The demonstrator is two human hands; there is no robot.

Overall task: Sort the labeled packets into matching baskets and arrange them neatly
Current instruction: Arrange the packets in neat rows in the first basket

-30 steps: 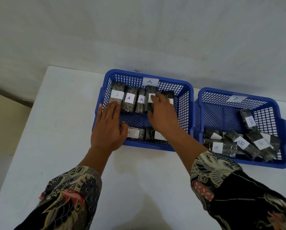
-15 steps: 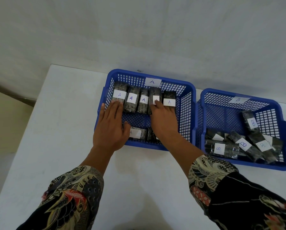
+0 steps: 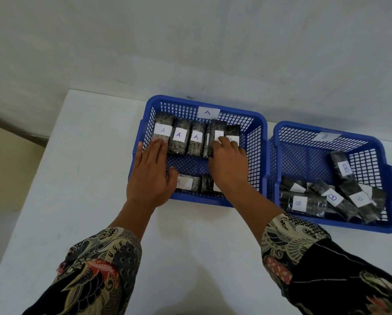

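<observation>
While the left hand point(image 3: 150, 176) lies flat and open over the near-left rim of the blue basket labeled A point(image 3: 257, 123), the right hand point(image 3: 228, 163) curls its fingers on an A packet point(image 3: 217, 133) in the back row. B packets point(image 3: 331, 197) lie jumbled in the basket labeled B point(image 3: 388, 223) on the white tabletop point(image 3: 81, 169).

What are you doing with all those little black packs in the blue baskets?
A person is lining up dark packets in the basket marked A. The left hand lies flat at the row's left end, and the right hand grips a packet near the right end. Two more A packets lie at the front. The B basket holds its packets in a jumble.
</observation>
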